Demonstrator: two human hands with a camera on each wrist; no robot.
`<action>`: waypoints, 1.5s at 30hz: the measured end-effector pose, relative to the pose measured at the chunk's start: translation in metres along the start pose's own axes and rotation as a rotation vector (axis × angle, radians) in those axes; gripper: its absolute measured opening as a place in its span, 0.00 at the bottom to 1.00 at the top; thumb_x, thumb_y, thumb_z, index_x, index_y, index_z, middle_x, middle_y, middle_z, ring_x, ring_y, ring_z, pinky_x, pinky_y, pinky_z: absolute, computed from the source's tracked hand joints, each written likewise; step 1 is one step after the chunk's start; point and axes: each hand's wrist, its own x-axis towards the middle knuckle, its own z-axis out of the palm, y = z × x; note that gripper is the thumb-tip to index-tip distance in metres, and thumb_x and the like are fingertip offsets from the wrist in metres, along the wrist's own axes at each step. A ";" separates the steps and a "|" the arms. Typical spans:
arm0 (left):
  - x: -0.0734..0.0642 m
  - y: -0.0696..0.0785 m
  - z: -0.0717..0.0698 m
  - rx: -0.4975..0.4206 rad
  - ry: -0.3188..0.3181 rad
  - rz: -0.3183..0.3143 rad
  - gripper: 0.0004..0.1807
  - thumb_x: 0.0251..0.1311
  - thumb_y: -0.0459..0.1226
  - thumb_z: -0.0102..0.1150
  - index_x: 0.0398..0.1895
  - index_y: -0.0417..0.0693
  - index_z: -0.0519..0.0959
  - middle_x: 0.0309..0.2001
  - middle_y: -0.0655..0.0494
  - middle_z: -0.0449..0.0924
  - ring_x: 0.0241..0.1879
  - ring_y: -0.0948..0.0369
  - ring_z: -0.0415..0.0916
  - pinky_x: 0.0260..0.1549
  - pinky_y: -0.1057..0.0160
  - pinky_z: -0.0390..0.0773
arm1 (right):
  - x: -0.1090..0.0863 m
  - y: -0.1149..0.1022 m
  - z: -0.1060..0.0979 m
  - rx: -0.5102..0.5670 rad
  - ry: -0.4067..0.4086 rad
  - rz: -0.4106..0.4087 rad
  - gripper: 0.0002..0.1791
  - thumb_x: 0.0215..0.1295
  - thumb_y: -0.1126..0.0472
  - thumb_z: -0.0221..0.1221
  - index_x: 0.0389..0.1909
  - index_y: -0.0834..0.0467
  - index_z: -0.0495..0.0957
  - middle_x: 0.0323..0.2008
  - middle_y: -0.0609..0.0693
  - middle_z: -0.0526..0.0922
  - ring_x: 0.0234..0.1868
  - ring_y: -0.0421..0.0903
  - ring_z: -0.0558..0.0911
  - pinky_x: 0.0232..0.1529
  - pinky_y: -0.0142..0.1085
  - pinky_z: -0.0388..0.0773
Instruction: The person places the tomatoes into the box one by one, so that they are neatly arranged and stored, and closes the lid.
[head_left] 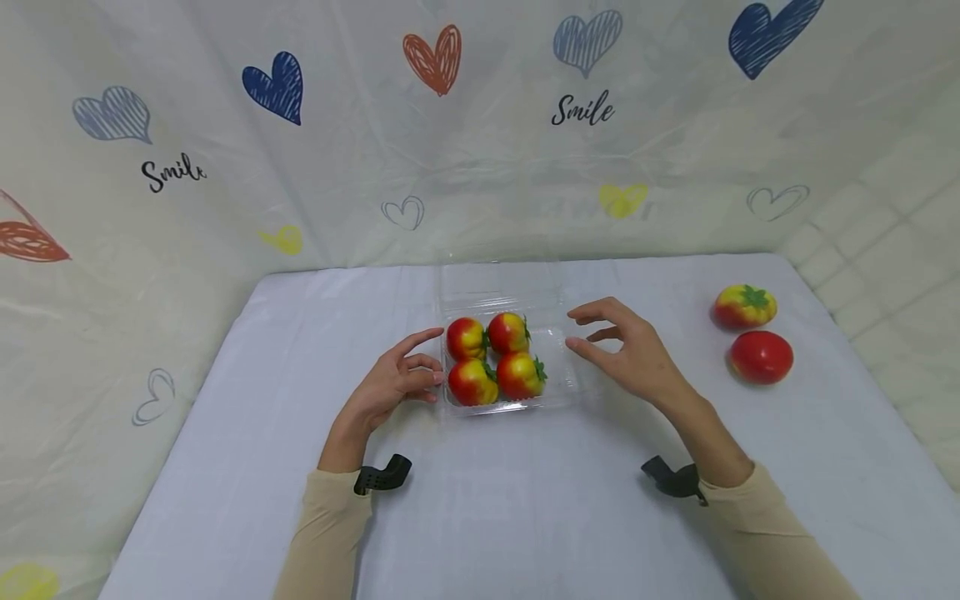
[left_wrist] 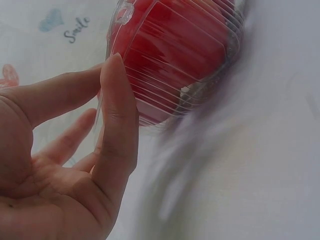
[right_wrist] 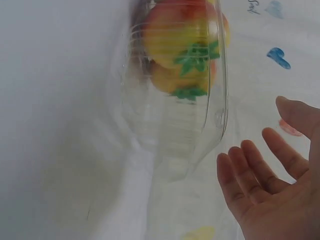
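A clear plastic clamshell container (head_left: 558, 358) rests on the table with its lid raised at the back. Several red-and-yellow fruits (head_left: 509, 332) with green leafy tops sit in two rows toward its left side. My left hand (head_left: 401, 375) is at the container's left edge, thumb and index finger spread apart; in the left wrist view the thumb overlaps the ribbed clear wall (left_wrist: 155, 75). My right hand (head_left: 630, 346) hovers at the right side with fingers parted and nothing in them. In the right wrist view its relaxed fingers (right_wrist: 252, 177) stand apart from the rim.
Two more fruits lie at the table's right: a yellow-red one (head_left: 731, 307) with a green top, and a plain red one (head_left: 761, 357) in front of it. A white cloth (head_left: 480, 517) covers the table. Behind it hangs a curtain (head_left: 495, 150) printed with hearts.
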 end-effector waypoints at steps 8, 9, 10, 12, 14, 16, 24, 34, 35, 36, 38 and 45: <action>0.000 -0.001 0.002 0.005 0.004 0.001 0.38 0.68 0.33 0.65 0.79 0.62 0.64 0.42 0.53 0.81 0.36 0.59 0.82 0.37 0.63 0.89 | 0.000 0.006 -0.010 -0.006 0.013 0.049 0.21 0.69 0.56 0.69 0.59 0.56 0.80 0.54 0.50 0.83 0.55 0.47 0.82 0.52 0.23 0.83; 0.000 -0.001 0.002 0.004 0.003 0.002 0.38 0.68 0.33 0.65 0.79 0.61 0.64 0.42 0.54 0.81 0.36 0.59 0.82 0.37 0.63 0.89 | 0.000 0.006 -0.011 -0.009 0.015 0.052 0.21 0.69 0.56 0.69 0.60 0.55 0.80 0.54 0.50 0.83 0.55 0.46 0.82 0.52 0.22 0.82; 0.000 -0.001 0.002 0.004 0.004 0.003 0.38 0.68 0.33 0.65 0.79 0.62 0.64 0.42 0.53 0.81 0.36 0.59 0.82 0.37 0.63 0.89 | -0.001 0.007 -0.012 -0.008 0.019 0.055 0.21 0.69 0.56 0.69 0.60 0.55 0.80 0.55 0.50 0.83 0.55 0.46 0.82 0.51 0.21 0.81; 0.000 -0.001 0.002 0.001 0.006 0.000 0.38 0.68 0.33 0.65 0.78 0.62 0.65 0.42 0.53 0.81 0.36 0.60 0.82 0.37 0.62 0.89 | -0.001 0.009 -0.014 -0.005 0.029 0.062 0.21 0.69 0.56 0.69 0.60 0.55 0.80 0.55 0.51 0.83 0.54 0.42 0.81 0.50 0.18 0.80; 0.000 -0.002 0.001 0.001 0.005 -0.006 0.37 0.68 0.33 0.65 0.78 0.63 0.65 0.42 0.53 0.81 0.36 0.60 0.82 0.37 0.62 0.89 | -0.001 0.011 -0.016 0.003 0.037 0.070 0.21 0.69 0.56 0.69 0.61 0.54 0.80 0.55 0.51 0.83 0.54 0.36 0.80 0.50 0.17 0.79; 0.000 -0.002 0.001 0.005 0.005 -0.009 0.37 0.69 0.33 0.65 0.78 0.63 0.65 0.43 0.53 0.81 0.37 0.59 0.82 0.37 0.62 0.89 | -0.002 0.013 -0.019 -0.003 0.042 0.071 0.21 0.69 0.56 0.68 0.61 0.54 0.80 0.56 0.52 0.83 0.53 0.29 0.77 0.50 0.16 0.78; 0.001 -0.001 0.000 0.001 0.000 -0.005 0.38 0.68 0.34 0.66 0.78 0.64 0.65 0.43 0.52 0.81 0.37 0.59 0.82 0.38 0.61 0.89 | -0.005 0.020 -0.034 -0.006 0.062 0.128 0.23 0.70 0.54 0.67 0.63 0.53 0.78 0.59 0.53 0.81 0.52 0.23 0.74 0.49 0.12 0.74; -0.001 -0.001 -0.001 -0.007 0.002 -0.008 0.38 0.69 0.32 0.64 0.79 0.63 0.64 0.42 0.53 0.81 0.35 0.60 0.82 0.37 0.63 0.89 | -0.006 0.031 -0.051 -0.046 0.082 0.196 0.26 0.69 0.53 0.68 0.66 0.52 0.75 0.63 0.53 0.79 0.53 0.25 0.72 0.49 0.10 0.71; 0.000 -0.001 -0.001 -0.008 0.000 -0.006 0.38 0.69 0.32 0.64 0.79 0.63 0.64 0.42 0.53 0.81 0.35 0.60 0.82 0.37 0.63 0.89 | -0.007 0.032 -0.053 -0.045 0.085 0.199 0.26 0.69 0.53 0.68 0.66 0.52 0.75 0.63 0.54 0.79 0.53 0.25 0.72 0.49 0.10 0.71; 0.000 -0.001 -0.001 -0.009 -0.001 -0.006 0.38 0.69 0.33 0.65 0.79 0.63 0.64 0.42 0.53 0.82 0.35 0.60 0.82 0.37 0.63 0.89 | -0.008 0.033 -0.056 -0.050 0.089 0.201 0.27 0.69 0.53 0.68 0.66 0.52 0.75 0.63 0.54 0.79 0.53 0.25 0.72 0.49 0.10 0.71; 0.000 -0.002 -0.001 -0.010 -0.003 -0.005 0.38 0.68 0.33 0.65 0.79 0.62 0.64 0.42 0.54 0.82 0.35 0.60 0.82 0.37 0.63 0.89 | -0.009 0.034 -0.060 -0.051 0.099 0.199 0.27 0.70 0.53 0.67 0.66 0.53 0.75 0.63 0.54 0.79 0.53 0.24 0.72 0.49 0.10 0.71; 0.001 -0.002 -0.001 -0.013 -0.003 -0.003 0.38 0.69 0.32 0.65 0.79 0.62 0.64 0.42 0.54 0.81 0.35 0.61 0.82 0.36 0.63 0.89 | -0.013 0.042 -0.072 -0.058 0.125 0.211 0.26 0.71 0.52 0.66 0.66 0.54 0.75 0.63 0.54 0.79 0.53 0.23 0.72 0.50 0.09 0.70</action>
